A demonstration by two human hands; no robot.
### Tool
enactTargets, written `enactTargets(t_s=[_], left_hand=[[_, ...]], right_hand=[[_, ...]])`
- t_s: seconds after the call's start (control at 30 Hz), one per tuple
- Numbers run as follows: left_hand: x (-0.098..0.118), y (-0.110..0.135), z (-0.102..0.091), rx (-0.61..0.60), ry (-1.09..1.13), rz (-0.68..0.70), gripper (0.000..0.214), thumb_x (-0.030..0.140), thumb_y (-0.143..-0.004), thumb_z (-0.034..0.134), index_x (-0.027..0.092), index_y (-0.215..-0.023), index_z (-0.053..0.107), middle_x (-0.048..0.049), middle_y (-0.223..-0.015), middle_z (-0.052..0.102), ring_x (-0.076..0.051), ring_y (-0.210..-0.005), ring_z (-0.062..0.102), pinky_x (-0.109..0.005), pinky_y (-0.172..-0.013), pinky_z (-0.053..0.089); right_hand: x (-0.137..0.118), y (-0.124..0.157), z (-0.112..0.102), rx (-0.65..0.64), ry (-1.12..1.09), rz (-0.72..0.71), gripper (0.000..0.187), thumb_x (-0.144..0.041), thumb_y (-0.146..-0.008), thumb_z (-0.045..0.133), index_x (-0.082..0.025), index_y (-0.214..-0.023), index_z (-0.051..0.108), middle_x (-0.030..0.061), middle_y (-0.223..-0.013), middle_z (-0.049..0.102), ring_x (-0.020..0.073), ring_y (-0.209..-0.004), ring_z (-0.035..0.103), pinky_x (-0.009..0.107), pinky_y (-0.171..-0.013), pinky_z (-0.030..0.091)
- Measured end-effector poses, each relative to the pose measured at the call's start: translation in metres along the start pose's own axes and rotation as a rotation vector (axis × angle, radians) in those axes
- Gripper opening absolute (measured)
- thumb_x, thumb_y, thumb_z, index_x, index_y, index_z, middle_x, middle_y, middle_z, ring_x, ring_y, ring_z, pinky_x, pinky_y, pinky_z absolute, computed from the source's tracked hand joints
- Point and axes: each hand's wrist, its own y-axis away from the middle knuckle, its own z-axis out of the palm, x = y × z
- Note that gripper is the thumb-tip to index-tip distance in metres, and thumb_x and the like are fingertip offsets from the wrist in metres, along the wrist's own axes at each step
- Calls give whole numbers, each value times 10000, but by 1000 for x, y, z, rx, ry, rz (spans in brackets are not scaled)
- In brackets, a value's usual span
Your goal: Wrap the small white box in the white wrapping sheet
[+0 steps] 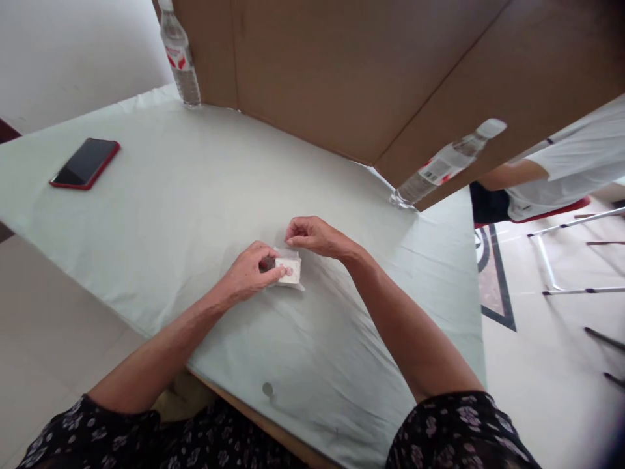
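Observation:
A small clear plastic packet (pixel 291 270) with a white card inside lies on the pale green tablecloth (pixel 195 208) in the middle of the table. My left hand (pixel 251 270) is closed on the packet's left side, thumb on the white card, and something dark shows between its fingers. My right hand (pixel 315 236) pinches the packet's upper edge with its fingertips. Both forearms reach in from the bottom of the view.
A red-cased phone (pixel 85 163) lies face up at the far left. Two water bottles (pixel 180 55) (pixel 442 166) stand against a large cardboard screen (pixel 371 71) at the back. A person in white (pixel 556 172) sits beyond it at right, near metal chair legs (pixel 571 260).

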Motion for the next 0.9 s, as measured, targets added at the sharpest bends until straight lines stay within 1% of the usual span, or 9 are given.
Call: enactTargets(t_s=[0.17,0.27,0.37,0.5,0.6,0.67,0.77,0.83,0.9], left_hand=[[1,0,0,-4,1,-21,333,486,-788,706,191,-942,706,-53,-1047,597,-160,-802,567,-327,-790,504],[0,1,1,11,-19,-23,359,510,-791,699,196,-965,714,-70,-1119,586,-182,-869,580,-350,-833,504],[-1,2,1,18,-43,-44,378,512,-785,711,205,-1004,719,-95,-1257,562,-219,-972,597,-376,-877,501],[-1,1,0,11,-57,-61,360,502,-777,722,212,-990,713,-109,-1457,504,-288,-1175,572,-420,-976,474],[1,-1,-2,-17,-35,-13,328,504,-788,703,215,-943,692,-92,-1349,609,-292,-1202,567,-416,-998,455],[3,-2,-3,-31,-33,-2,305,490,-788,693,211,-911,675,-74,-1169,683,-270,-1101,602,-392,-944,470],[3,-2,-4,-67,-26,-48,315,493,-791,682,204,-914,654,-39,-928,690,-225,-893,622,-343,-794,486],[2,-2,-4,-68,10,-69,379,508,-784,696,202,-1001,640,-37,-947,687,-209,-863,626,-321,-749,486],[0,-2,-3,-44,47,-71,520,510,-767,719,198,-1167,605,-65,-1078,682,-212,-929,639,-321,-780,498]], right_hand=[[-2,-1,-3,-80,-37,23,146,-304,-705,668,-171,-742,624,-40,-662,577,102,-627,459,249,-610,345],[-3,-2,-5,-82,-32,23,138,-298,-702,670,-172,-734,625,-44,-654,581,97,-617,454,249,-611,345],[-4,-3,-6,-81,-6,27,135,-302,-700,673,-174,-724,635,-43,-649,582,100,-615,456,254,-613,349],[-7,-3,-6,-72,44,63,114,-292,-721,668,-182,-738,646,-9,-719,645,121,-662,513,261,-625,377],[-9,-1,-6,-102,62,87,96,-283,-747,664,-192,-752,632,-15,-697,631,121,-640,503,250,-584,364],[-11,1,-6,-123,64,98,84,-268,-755,661,-196,-759,618,-15,-694,632,121,-636,516,244,-574,371],[-14,3,-5,-144,22,107,62,-234,-755,648,-197,-770,601,6,-744,681,138,-689,600,253,-628,448],[-17,3,-4,-145,-2,100,57,-224,-750,644,-197,-764,595,10,-737,693,147,-700,631,263,-651,481],[-19,5,-3,-135,8,91,45,-221,-741,637,-194,-750,602,8,-715,691,147,-689,635,265,-649,483]])
